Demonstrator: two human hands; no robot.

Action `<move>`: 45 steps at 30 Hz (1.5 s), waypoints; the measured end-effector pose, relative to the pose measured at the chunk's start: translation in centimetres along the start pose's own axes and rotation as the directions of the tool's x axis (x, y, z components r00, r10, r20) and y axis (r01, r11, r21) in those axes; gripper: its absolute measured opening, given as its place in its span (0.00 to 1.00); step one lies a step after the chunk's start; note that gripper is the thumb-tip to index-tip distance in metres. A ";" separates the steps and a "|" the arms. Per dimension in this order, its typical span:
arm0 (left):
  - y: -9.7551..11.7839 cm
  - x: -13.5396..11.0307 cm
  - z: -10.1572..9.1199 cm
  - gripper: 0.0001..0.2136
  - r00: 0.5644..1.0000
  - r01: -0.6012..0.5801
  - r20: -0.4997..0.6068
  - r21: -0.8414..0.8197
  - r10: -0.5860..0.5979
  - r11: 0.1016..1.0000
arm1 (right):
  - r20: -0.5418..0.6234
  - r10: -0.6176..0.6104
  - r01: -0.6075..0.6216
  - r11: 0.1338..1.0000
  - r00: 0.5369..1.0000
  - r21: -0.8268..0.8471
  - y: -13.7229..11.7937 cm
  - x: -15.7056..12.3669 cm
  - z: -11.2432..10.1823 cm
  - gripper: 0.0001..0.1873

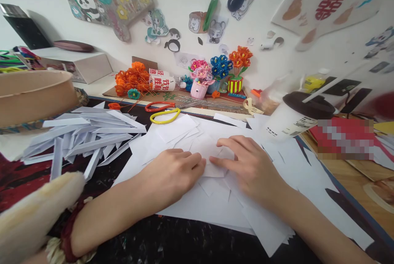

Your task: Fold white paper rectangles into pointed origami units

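Observation:
A small piece of white paper (216,170) lies under my fingertips, on top of larger white sheets (212,215). My left hand (180,169) has its fingers curled and pressed together at the left edge of the piece; the fingertips are partly hidden. My right hand (250,163) is open, its fingers spread and bent, with a fingertip touching the right part of the same piece. More cut paper pieces (180,130) lie just beyond my hands. To the left is a heap of folded paper strips (92,134).
Scissors (164,112) with red and yellow handles lie behind the paper. Pipe-cleaner flowers (201,73) stand at the wall. A lidded cup with a straw (292,114) stands at right. A round tan container (33,95) is at far left, and a plush item (40,214) near my left forearm.

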State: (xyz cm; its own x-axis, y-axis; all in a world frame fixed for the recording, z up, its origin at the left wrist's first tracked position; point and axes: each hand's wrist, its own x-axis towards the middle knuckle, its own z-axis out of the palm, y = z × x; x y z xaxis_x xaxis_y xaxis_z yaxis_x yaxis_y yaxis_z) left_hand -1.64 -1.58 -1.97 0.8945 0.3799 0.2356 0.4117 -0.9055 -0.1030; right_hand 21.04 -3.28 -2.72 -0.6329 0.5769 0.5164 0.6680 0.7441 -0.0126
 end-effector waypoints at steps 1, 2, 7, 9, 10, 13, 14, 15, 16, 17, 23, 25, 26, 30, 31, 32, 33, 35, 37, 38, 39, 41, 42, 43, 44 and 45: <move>0.0 0.0 0.0 0.12 1.000 -0.001 0.000 0.001 0.001 1.000 | 0.005 0.009 -0.009 1.000 1.000 -0.001 0.1 0.0 -0.1 0.26; 0.0 0.0 0.0 0.12 1.000 0.000 0.000 0.002 0.000 1.000 | 0.014 0.021 -0.021 1.000 1.000 0.005 0.2 0.0 -0.2 0.26; 0.1 0.0 -0.1 0.13 1.000 0.024 0.020 -0.033 -0.024 0.999 | 0.030 0.117 -0.120 0.985 0.993 0.126 0.5 -0.1 -0.3 0.29; 0.1 0.0 -0.3 0.14 0.997 0.058 0.048 -0.065 -0.055 0.996 | -0.027 0.168 -0.161 0.972 0.985 0.170 0.5 -0.1 -0.4 0.27; 0.1 -0.1 -0.4 0.15 0.995 0.076 0.063 -0.079 -0.072 0.994 | -0.059 0.189 -0.176 0.967 0.980 0.185 0.4 -0.1 -0.5 0.26; 0.0 -0.1 -0.5 0.17 0.992 0.101 0.082 -0.102 -0.093 0.990 | -0.115 0.182 -0.153 0.962 0.976 0.227 0.3 -0.1 -1.0 0.20; 0.0 -0.1 -0.5 0.17 0.993 0.097 0.079 -0.108 -0.088 0.989 | -0.109 0.148 -0.118 0.964 0.983 0.239 0.3 -0.1 -1.2 0.20; 0.0 -0.1 -0.4 0.17 0.994 0.092 0.074 -0.113 -0.084 0.989 | -0.094 0.105 -0.078 0.965 0.990 0.249 0.2 -0.1 -1.3 0.20; 0.0 -0.1 -0.4 0.17 0.995 0.086 0.069 -0.119 -0.078 0.989 | -0.074 0.066 -0.045 0.965 0.995 0.259 0.2 -0.1 -1.4 0.20; 0.0 -0.1 -0.3 0.17 0.995 0.082 0.064 -0.122 -0.074 0.989 | -0.053 0.039 -0.023 0.963 0.998 0.268 0.2 -0.1 -1.4 0.20; 0.1 0.2 -0.2 0.16 0.995 0.071 0.083 -0.087 -0.064 0.994 | 0.019 0.010 -0.015 0.967 1.000 0.254 0.0 -0.2 -1.1 0.19; 0.1 0.4 -0.2 0.17 0.994 0.068 0.090 -0.067 -0.061 0.995 | 0.034 0.007 -0.015 0.968 0.999 0.250 0.0 -0.3 -1.1 0.19; 0.1 0.4 -0.3 0.17 0.994 0.069 0.093 -0.057 -0.063 0.996 | 0.041 0.009 -0.019 0.967 0.999 0.254 0.0 -0.3 -1.1 0.19; 0.1 0.7 -0.2 0.18 0.993 0.064 0.100 -0.041 -0.060 0.997 | 0.073 0.021 -0.040 0.962 0.997 0.270 0.0 -0.3 -1.2 0.19; 0.1 0.7 -0.2 0.18 0.993 0.063 0.106 -0.041 -0.058 0.997 | 0.076 0.023 -0.043 0.962 0.997 0.271 0.0 -0.3 -1.3 0.19; 0.1 0.7 -0.2 0.18 0.992 0.061 0.114 -0.041 -0.056 0.997 | 0.077 0.023 -0.043 0.961 0.997 0.271 0.1 -0.3 -1.3 0.19; 0.1 0.8 -0.2 0.19 0.991 0.060 0.120 -0.040 -0.055 0.997 | 0.078 0.022 -0.043 0.961 0.997 0.272 0.1 -0.3 -1.3 0.19; 0.2 0.9 -0.2 0.21 0.990 0.060 0.128 -0.035 -0.055 0.998 | 0.084 0.026 -0.048 0.961 0.996 0.273 0.1 -0.3 -1.4 0.19; 0.2 1.0 -0.3 0.22 0.990 0.057 0.132 -0.030 -0.053 0.998 | 0.092 0.029 -0.054 0.961 0.995 0.272 0.2 -0.3 -1.5 0.20; 0.3 1.0 -0.4 0.23 0.990 0.055 0.133 -0.027 -0.051 0.998 | 0.097 0.031 -0.056 0.961 0.995 0.270 0.2 -0.3 -1.6 0.20; 0.3 1.1 -0.4 0.23 0.990 0.052 0.136 -0.022 -0.048 0.998 | 0.097 0.030 -0.055 0.962 0.995 0.269 0.3 -0.4 -1.6 0.21; 0.3 1.2 -0.4 0.22 0.989 0.048 0.142 -0.017 -0.045 0.999 | 0.100 0.026 -0.053 0.961 0.995 0.270 0.3 -0.4 -1.7 0.21; 0.3 1.2 -0.4 0.21 0.988 0.049 0.147 -0.017 -0.046 0.999 | 0.102 0.026 -0.053 0.960 0.994 0.274 0.4 -0.4 -1.7 0.21; 0.3 1.3 -0.4 0.21 0.987 0.052 0.152 -0.019 -0.049 0.998 | 0.104 0.026 -0.054 0.959 0.994 0.277 0.4 -0.4 -1.7 0.21; 0.3 1.3 -0.4 0.21 0.987 0.054 0.153 -0.023 -0.050 0.998 | 0.107 0.027 -0.056 0.958 0.994 0.280 0.4 -0.4 -1.7 0.21; 0.3 1.3 -0.3 0.21 0.987 0.057 0.153 -0.027 -0.052 0.998 | 0.109 0.027 -0.057 0.957 0.994 0.284 0.4 -0.4 -1.7 0.21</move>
State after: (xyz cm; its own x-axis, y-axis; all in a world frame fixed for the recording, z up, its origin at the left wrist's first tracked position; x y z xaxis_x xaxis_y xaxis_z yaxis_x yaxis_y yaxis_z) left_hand -0.41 -1.42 -1.37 0.8881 0.4509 0.0896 0.4569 -0.8872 -0.0637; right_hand 22.27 -3.77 -1.44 -0.6535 0.6299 0.4197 0.5642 0.7750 -0.2847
